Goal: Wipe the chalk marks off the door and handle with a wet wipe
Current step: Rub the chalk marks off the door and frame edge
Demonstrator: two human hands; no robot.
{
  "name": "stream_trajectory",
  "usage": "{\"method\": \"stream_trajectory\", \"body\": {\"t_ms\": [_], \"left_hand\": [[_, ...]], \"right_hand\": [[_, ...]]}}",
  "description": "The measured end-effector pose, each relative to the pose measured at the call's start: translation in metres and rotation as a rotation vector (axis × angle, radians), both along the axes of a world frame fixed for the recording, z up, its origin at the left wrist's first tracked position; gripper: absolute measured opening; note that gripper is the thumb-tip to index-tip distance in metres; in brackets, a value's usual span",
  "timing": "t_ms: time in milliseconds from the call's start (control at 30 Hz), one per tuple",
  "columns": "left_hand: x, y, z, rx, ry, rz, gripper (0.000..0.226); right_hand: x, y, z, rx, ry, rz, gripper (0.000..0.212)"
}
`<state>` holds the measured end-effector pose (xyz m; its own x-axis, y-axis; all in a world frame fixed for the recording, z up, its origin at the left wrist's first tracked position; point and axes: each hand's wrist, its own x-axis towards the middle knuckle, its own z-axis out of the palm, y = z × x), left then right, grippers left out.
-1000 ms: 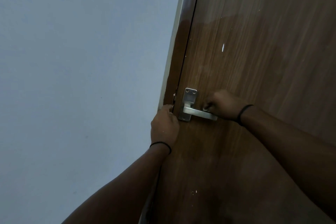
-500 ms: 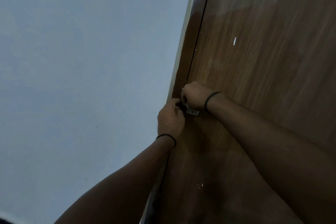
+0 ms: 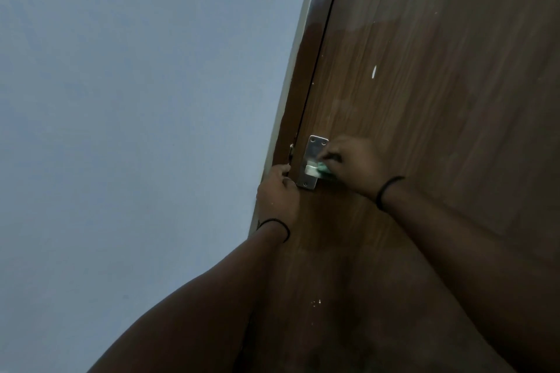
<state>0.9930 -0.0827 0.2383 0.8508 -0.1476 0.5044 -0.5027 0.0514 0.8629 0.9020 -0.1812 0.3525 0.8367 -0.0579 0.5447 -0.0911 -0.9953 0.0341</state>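
Both hands meet at handle (image 3: pixel 312 171); no legible writing.

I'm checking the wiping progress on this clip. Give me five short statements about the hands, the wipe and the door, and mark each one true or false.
1. The right hand holds a greenish wet wipe against the door handle. True.
2. The left hand rests flat in the middle of the door panel. False: it is at the door edge, just left of the metal handle plate.
3. A white mark shows on the door above the handle. True.
4. Both wrists are bare. False: each wears a thin black band.
5. The door is painted white. False: it is brown wood grain; the pale surface is the wall on the left.
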Motion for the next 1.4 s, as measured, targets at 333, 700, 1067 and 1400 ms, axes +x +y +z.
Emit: {"method": "stream_trajectory", "body": {"t_ms": [333, 700, 1067, 1400], "left_hand": [[0.002, 0.012, -0.004, 0.034, -0.026, 0.098, 0.029], [-0.012, -0.002, -0.007, 0.094, 0.02, 0.019, 0.03], [-0.003, 0.006, -0.01, 0.076, 0.005, 0.032, 0.03], [-0.005, 0.009, -0.009, 0.056, 0.057, -0.024, 0.028]], "right_hand": [[-0.001, -0.019, -0.05, -0.34, 0.052, 0.08, 0.043], [-0.066, -0.075, -0.075, 0.138, -0.526, 0.008, 0.023], [0.031, 0.008, -0.031, 0.087, -0.097, 0.052, 0.023], [-0.043, -0.057, -0.028, 0.695, -0.179, 0.022, 0.024]]}}
